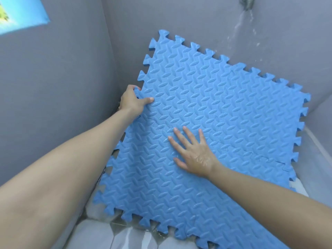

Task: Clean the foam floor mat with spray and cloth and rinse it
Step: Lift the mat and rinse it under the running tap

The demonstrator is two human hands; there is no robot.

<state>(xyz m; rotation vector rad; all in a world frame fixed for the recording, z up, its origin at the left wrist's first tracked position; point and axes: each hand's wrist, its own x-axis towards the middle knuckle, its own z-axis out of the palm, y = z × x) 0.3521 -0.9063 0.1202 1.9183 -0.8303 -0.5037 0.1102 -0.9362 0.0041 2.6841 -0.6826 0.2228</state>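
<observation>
A blue foam floor mat (224, 114) with a ribbed pattern and jigsaw edges leans tilted in a grey wall corner, its lower edge near the wet floor. My left hand (132, 99) grips the mat's left edge, thumb on the front face. My right hand (193, 152) lies flat on the mat's middle with fingers straight and spread, and its skin looks wet. A tap (247, 3) at the top right runs; its water stream (239, 26) falls just beyond the mat's upper edge. No spray bottle or cloth is in view.
Grey walls (53, 87) close in on the left and behind. A wet, pale tiled floor (111, 234) shows below the mat. A blue-framed opening (19, 13) sits at the upper left. A pale floor strip (318, 159) runs along the right.
</observation>
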